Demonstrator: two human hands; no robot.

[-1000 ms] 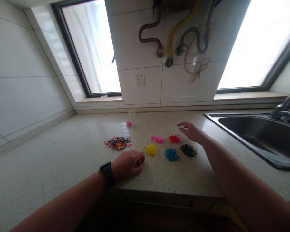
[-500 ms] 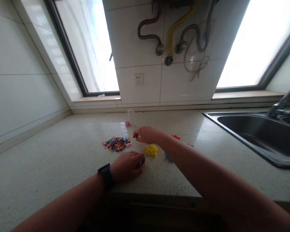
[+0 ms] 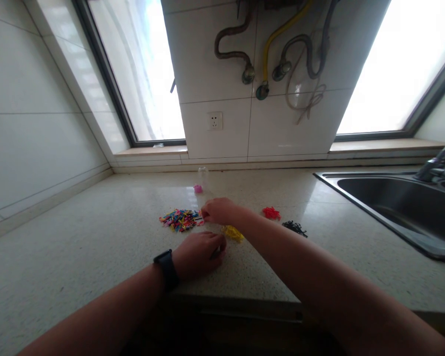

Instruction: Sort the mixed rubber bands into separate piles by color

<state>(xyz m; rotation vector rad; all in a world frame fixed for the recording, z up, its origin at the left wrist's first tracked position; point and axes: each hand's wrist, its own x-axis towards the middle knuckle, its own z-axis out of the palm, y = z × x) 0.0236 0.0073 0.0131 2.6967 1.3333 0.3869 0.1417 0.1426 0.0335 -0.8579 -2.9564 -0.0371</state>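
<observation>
A mixed pile of small coloured elastic bands (image 3: 180, 220) lies on the countertop. My right hand (image 3: 220, 211) reaches over from the right, its fingertips pinched together at the pile's right edge; what is between them is too small to make out. My left hand (image 3: 200, 253), with a dark watch on its wrist, rests curled on the counter nearer to me. Its fingers are closed, and their contents are hidden. Between my hands is a heap of yellow bands (image 3: 233, 233), partly covered by my right hand and wrist.
Red bands (image 3: 271, 213) and black bands (image 3: 294, 228) lie in separate heaps beyond my right forearm. A clear container (image 3: 203, 177) stands near the wall with a pink object (image 3: 198, 189) beside it. At the right is a steel sink (image 3: 371, 217). The counter's front edge runs below my arms.
My right hand has moved slightly left and down to the edge of the mixed pile. The red and black heaps show more fully, while my forearm now hides the blue one. My left hand stays put.
</observation>
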